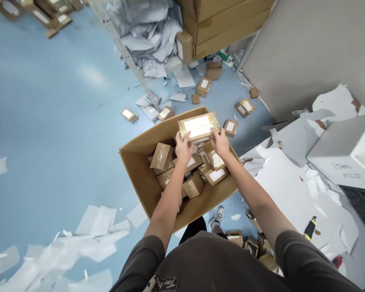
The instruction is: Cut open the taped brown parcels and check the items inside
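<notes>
Both of my hands grip a small cardboard box with a white label on top and clear tape at its ends. My left hand is closed on its near left corner, and my right hand is closed on its right end. The held box is over the far side of a large open carton. Inside the carton lie several small brown boxes, some taped and some labelled. My forearms hide part of the carton and its contents.
Small boxes lie scattered on the blue floor beyond the carton. A metal shelf post stands beside a heap of grey mailing bags. Paper sheets cover the floor at lower left. A yellow-and-black cutter lies on the right-hand table.
</notes>
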The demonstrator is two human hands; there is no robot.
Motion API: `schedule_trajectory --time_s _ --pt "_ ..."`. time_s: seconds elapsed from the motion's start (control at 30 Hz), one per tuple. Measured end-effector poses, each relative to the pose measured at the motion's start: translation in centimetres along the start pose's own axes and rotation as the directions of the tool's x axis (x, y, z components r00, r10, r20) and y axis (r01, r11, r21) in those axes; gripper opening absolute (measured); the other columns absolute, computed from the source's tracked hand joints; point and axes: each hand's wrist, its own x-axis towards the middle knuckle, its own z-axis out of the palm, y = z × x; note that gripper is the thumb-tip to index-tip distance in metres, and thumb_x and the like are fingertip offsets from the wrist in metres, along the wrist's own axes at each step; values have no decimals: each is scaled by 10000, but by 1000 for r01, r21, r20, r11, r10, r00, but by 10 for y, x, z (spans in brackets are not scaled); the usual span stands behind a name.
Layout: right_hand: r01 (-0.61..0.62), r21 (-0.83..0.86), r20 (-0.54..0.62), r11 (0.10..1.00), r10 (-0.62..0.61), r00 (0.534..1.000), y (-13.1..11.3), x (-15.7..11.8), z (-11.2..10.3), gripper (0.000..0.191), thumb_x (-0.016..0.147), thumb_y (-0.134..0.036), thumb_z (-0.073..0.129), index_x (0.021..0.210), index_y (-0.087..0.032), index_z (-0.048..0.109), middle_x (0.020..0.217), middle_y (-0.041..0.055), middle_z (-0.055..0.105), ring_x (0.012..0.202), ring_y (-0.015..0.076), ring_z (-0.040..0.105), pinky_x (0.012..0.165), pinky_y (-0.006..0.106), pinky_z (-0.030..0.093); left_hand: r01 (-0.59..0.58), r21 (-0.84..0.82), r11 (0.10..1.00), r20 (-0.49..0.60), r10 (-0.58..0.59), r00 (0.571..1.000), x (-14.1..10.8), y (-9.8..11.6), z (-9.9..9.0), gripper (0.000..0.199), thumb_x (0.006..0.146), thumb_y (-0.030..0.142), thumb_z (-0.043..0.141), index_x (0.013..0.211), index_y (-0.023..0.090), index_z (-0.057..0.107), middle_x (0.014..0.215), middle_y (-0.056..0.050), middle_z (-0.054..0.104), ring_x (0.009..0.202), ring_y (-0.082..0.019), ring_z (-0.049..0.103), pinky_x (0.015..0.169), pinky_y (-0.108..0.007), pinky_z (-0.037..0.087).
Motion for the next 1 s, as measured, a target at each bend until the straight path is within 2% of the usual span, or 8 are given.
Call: schedule_trajectory --time_s 0.13,0.23,0.37,0.5,0.67,0.8,0.9,1.0 --pt "-138 8 -144 990 137 980 16 -52 -62 545 1061 -341 563 1598 -253 588 1519 219 530 1245 393 667 996 512 630 -152 -48 987 18 153 988 -24 63 -12 582 1010 213 696 1581 319 651 1813 -116 304 1582 -410 500 1178 -492 589" --pt "-262 35 -224 964 263 938 45 -101 -104 523 1073 -363 555 1584 -263 603 1533 210 530 1301 397 650 1024 527 628 -262 -68 963 68 266 962 -45 118 0 581 998 202 710 1564 326 670 1809 -107 318 1609 -419 462 1189 -504 582" --pt "-423 63 -298 904 422 856 103 -188 -150 557 1065 -343 556 1616 -257 578 1524 212 532 1317 407 639 1020 539 630 -401 -109 910 191 415 890 -89 196 46 599 990 191 721 1571 326 667 1804 -109 329 1624 -402 444 1192 -489 579" --pt "-617 84 -298 782 610 734 168 -297 -177 555 1069 -327 536 1614 -230 578 1535 226 506 1295 410 646 996 534 634 -527 -162 835 384 545 746 -153 268 117 635 989 203 732 1607 310 634 1813 -127 312 1617 -419 450 1200 -515 567" --pt "-787 131 -228 603 791 568 237 -429 -171 611 1055 -299 524 1656 -192 514 1542 259 482 1253 434 659 976 561 625 -623 -219 751 570 617 543 -239 329 217 645 995 175 725 1617 313 623 1818 -141 296 1510 -395 588 1154 -475 602" --pt "-846 190 -120 498 867 483 278 -502 -145 708 1000 -249 564 1694 -168 455 1579 291 458 1253 453 663 994 586 612 -660 -211 721 694 586 419 -294 346 282 646 975 149 737 1596 298 643 1802 -148 317 1405 -371 678 1134 -469 622" --pt "-841 231 -35 489 868 495 294 -533 -126 802 965 -204 595 1739 -190 386 1657 282 417 1340 443 636 1049 577 597 -686 -167 708 711 569 414 -317 346 306 636 973 115 706 1585 279 651 1819 -153 291 1471 -378 627 1162 -493 606" --pt "-804 257 -5 537 832 554 300 -546 -117 848 957 -173 595 1764 -211 340 1749 272 330 1439 447 579 1042 566 606 -718 -103 688 689 570 448 -326 342 309 637 981 109 677 1590 294 643 1846 -136 261 1582 -385 511 1189 -515 584"
